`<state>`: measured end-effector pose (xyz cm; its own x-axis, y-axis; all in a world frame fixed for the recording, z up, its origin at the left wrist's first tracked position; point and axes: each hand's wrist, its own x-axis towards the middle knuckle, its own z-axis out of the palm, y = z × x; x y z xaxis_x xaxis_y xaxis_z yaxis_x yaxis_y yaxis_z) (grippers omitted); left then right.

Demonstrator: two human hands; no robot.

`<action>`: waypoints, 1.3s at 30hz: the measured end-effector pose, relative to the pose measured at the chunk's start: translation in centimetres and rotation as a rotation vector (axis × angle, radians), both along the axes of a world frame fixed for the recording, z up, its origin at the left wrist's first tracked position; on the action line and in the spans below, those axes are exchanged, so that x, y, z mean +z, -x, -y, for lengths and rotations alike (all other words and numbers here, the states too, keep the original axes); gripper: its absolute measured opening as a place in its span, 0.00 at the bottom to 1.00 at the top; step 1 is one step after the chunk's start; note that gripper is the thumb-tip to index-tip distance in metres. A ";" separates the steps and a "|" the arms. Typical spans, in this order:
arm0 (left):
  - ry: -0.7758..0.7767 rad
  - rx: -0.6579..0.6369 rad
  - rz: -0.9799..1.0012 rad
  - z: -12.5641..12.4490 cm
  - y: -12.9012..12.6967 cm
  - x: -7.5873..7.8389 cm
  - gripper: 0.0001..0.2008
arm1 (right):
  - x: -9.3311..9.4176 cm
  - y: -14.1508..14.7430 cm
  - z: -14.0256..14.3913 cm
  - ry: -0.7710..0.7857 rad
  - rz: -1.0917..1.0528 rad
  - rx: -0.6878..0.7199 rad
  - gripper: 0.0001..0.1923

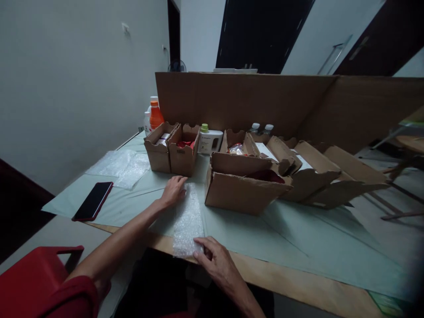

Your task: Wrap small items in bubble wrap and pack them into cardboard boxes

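Note:
A strip of clear bubble wrap [187,218] lies flat on the pale green table cover [298,238], running from the table's near edge toward the boxes. My left hand [172,191] rests palm down on its far end, fingers spread. My right hand [215,260] presses on its near end at the table's front edge, fingers slightly curled. Neither hand lifts anything. Just right of the wrap stands an open cardboard box [243,185] with something dark red inside.
Two small open boxes [172,148] stand behind my left hand, with an orange bottle [155,115] and a white bottle [209,139] nearby. More bubble wrap [121,167] and a phone [93,201] lie left. Flattened boxes [324,179] sit right; a cardboard wall [265,101] stands behind. Red chair [33,278] at lower left.

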<state>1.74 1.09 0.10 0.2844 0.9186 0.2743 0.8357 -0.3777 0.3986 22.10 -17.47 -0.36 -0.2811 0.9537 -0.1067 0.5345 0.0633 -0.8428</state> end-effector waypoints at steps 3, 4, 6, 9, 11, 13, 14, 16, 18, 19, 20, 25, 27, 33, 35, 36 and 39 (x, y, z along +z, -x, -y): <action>-0.002 -0.082 0.035 3.9 2.0 -1.1 0.22 | -0.1 -0.3 0.2 0.039 -0.049 -0.007 0.20; 0.009 -0.123 0.046 5.8 3.0 -1.4 0.21 | -0.3 -0.3 0.3 0.056 -0.075 -0.023 0.20; 0.023 -0.299 0.108 9.8 4.7 -1.6 0.22 | -0.5 -0.2 0.5 0.116 -0.149 -0.061 0.21; 0.044 -0.490 0.116 15.0 5.7 -1.8 0.38 | -0.8 0.1 0.6 0.254 -0.306 -0.126 0.24; 0.016 -0.503 0.087 16.7 5.2 -2.0 0.38 | -0.8 0.4 0.5 0.325 -0.388 -0.173 0.27; 0.000 -0.491 0.099 17.1 4.1 -2.4 0.31 | -0.6 0.6 0.4 0.351 -0.435 -0.213 0.29; -0.001 -0.482 0.123 17.0 3.5 -2.7 0.28 | -0.5 0.6 0.4 0.353 -0.454 -0.226 0.30; 0.013 -0.443 0.186 16.5 2.7 -3.0 0.24 | -0.3 0.6 0.5 0.347 -0.484 -0.227 0.31; 0.044 -0.354 0.260 15.9 2.2 -3.2 0.21 | -0.3 0.5 0.7 0.331 -0.516 -0.207 0.31; 0.076 -0.298 0.296 15.7 2.1 -3.1 0.19 | -0.3 0.4 0.8 0.319 -0.538 -0.202 0.32; 0.121 -0.244 0.329 15.5 2.0 -3.0 0.17 | -0.4 0.4 0.9 0.296 -0.558 -0.205 0.32; 0.317 -0.038 0.454 14.4 1.4 -2.3 0.13 | -1.1 0.1 1.1 -0.212 -0.347 -0.256 0.19; 0.347 0.017 0.437 13.8 1.2 -2.4 0.17 | -1.4 0.2 0.5 -0.533 -0.086 -0.157 0.16; 0.217 0.052 0.287 13.4 1.1 -3.1 0.24 | -2.9 1.1 -2.9 -0.819 0.474 0.084 0.19; 0.041 -0.012 0.273 14.2 1.5 -3.0 0.24 | -3.3 1.2 -3.4 -0.815 0.479 0.110 0.18; -0.034 -0.057 0.257 14.7 1.8 -3.0 0.24 | -3.2 1.2 -3.5 -0.808 0.461 0.124 0.19; -0.102 -0.191 0.194 16.2 2.5 -2.6 0.21 | -2.4 1.2 -3.2 -0.718 0.360 0.174 0.18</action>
